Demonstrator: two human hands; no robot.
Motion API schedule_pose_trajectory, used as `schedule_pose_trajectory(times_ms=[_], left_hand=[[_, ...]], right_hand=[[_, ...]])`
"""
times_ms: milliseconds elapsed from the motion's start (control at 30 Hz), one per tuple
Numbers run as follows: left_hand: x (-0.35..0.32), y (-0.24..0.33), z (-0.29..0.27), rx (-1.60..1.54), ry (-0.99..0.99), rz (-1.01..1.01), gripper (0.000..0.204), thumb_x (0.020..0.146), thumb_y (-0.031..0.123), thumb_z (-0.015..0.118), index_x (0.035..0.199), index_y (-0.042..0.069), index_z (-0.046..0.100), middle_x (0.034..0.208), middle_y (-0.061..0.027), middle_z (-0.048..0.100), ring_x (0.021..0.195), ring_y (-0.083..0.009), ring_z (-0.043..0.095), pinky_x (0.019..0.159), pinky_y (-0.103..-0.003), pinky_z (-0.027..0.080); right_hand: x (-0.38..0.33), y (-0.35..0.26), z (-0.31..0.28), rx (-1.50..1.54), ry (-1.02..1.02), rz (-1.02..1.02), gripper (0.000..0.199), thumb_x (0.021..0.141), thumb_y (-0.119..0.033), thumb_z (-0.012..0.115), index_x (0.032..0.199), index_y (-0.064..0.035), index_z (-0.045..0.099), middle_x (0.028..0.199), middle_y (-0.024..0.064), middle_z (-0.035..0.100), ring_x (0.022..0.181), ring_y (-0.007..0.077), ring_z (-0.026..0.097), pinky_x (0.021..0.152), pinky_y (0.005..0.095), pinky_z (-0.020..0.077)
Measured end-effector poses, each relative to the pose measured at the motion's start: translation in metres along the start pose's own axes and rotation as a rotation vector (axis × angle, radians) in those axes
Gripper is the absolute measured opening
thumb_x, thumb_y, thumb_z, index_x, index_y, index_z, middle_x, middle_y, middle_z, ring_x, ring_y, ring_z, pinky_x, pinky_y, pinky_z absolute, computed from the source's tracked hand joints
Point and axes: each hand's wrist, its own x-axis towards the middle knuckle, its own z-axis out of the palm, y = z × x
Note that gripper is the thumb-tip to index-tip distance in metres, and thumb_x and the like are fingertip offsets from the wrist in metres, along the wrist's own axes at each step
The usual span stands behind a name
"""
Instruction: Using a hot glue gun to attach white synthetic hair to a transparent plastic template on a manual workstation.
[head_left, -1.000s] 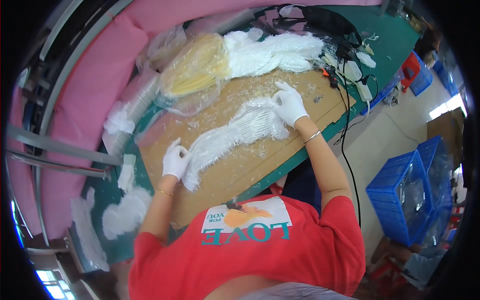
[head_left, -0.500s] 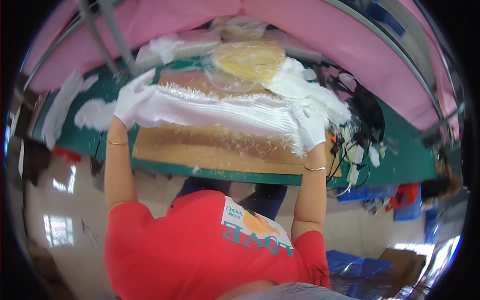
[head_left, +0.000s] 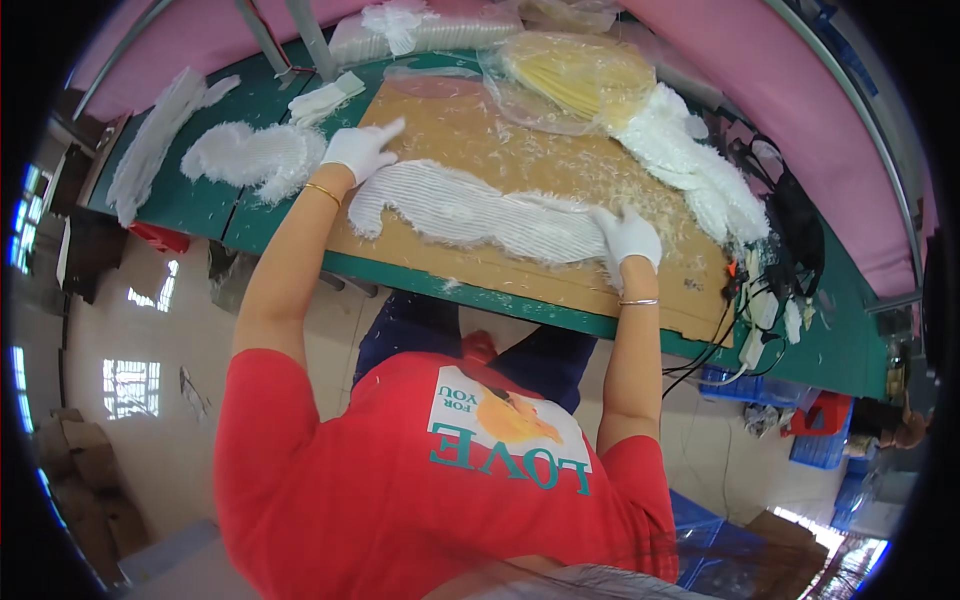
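A long white ribbed fabric strip (head_left: 480, 212) with feathery edges lies slack and wavy on a brown cardboard sheet (head_left: 440, 125). My left hand (head_left: 358, 155), in a white glove, is beside the strip's left end, its index finger stretched out and nothing in its grasp. At the right end, my gloved right hand (head_left: 632, 238) rests on the strip with thumb and finger apart. Part of that end is hidden under the hand. Loose white fibres are scattered over the cardboard, thickest near my right hand.
More fuzzy white pieces (head_left: 250, 155) lie at left, with a fluffy white heap (head_left: 695, 165) at right. A clear bag of yellow material (head_left: 575, 80) sits behind the cardboard. Black cables and a white power strip (head_left: 762, 310) are at the green table's (head_left: 480, 300) right.
The strip, stretched between both hands earlier, now lies slack on the cardboard. My left hand has come off its left end. The view has shifted, showing more of the table's left side.
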Motion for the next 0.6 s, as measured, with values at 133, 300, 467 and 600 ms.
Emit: schedule_pose_trajectory(times_ms=[133,300,467,600], left_hand=[[-0.033,-0.022,-0.003,-0.149,0.329,-0.488,0.067,0.091,0.044,0.064,0.144,0.005,0.05,0.126,-0.0225,0.066,0.112,-0.0377,0.064,0.093,-0.047,0.05],[-0.113,0.047,0.001,-0.297,0.069,-0.48,0.085,0.079,0.057,0.073,0.141,0.002,0.053,0.144,-0.0253,0.052,0.137,-0.0399,0.045,0.113,-0.051,0.034],[-0.134,0.093,0.019,-0.173,0.164,-0.529,0.083,0.083,0.054,0.071,0.151,0.013,0.046,0.161,-0.0209,0.031,0.146,-0.0478,0.028,0.117,-0.064,0.017],[-0.113,0.084,0.01,-0.363,0.363,-0.229,0.058,0.095,0.033,0.06,0.147,0.01,0.05,0.159,-0.0189,0.035,0.143,-0.046,0.032,0.114,-0.066,0.018]], right_hand=[[-0.041,-0.037,-0.04,-0.107,0.073,0.203,0.084,0.086,-0.067,0.06,0.14,-0.0041,0.052,0.115,0.028,0.068,0.11,0.0434,0.065,0.093,0.0487,0.0506],[-0.066,-0.048,-0.036,-0.185,0.451,-0.183,0.06,0.088,-0.039,0.07,0.135,-0.0041,0.056,0.123,0.0251,0.066,0.105,0.0427,0.066,0.092,0.0501,0.0511],[-0.088,-0.153,0.027,-0.011,-0.046,-0.768,0.069,0.089,-0.048,0.065,0.143,-0.0069,0.052,0.15,0.0205,0.047,0.14,0.0397,0.04,0.116,0.0539,0.0267],[-0.082,-0.143,0.046,0.048,-0.025,-0.767,0.066,0.093,-0.043,0.061,0.145,-0.0053,0.049,0.149,0.02,0.048,0.141,0.0396,0.039,0.117,0.052,0.0264]])
